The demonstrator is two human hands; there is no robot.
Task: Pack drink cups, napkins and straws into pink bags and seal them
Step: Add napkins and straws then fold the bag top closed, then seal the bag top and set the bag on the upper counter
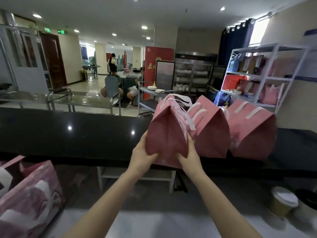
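Near left, a printed pink bag [29, 194] is lying tilted at the frame edge, w/ white patches on its side. Beyond it a long black counter [68, 134] is running across the scene, shiny & reflecting ceiling lights. Further back on the left, steel tables [82, 98] are standing on the tiled floor.

Ctr: the left hand [143, 152] is gripping the lower left corner of a plain pink bag [167, 133], fingers curled round the side & thumb lying on the near face. The bag is standing upright at the counter's near edge; can't tell if its btm is resting on the top or hanging just above. Its top is folded shut to a ridge, w/ white handles [186, 98] flopping over to the right. The right hand [188, 155] is clamping the lower right corner, fingers running up that edge.

Just right & close behind, a second pink bag [211, 127] is sitting on the counter, & a third bag [252, 131] next to that, both w/ tops folded over. Far right, a white shelf rack [267, 73] is holding more bags. Near right, a lidded paper cup [283, 201] is standing on the lower gray worktop [163, 224].
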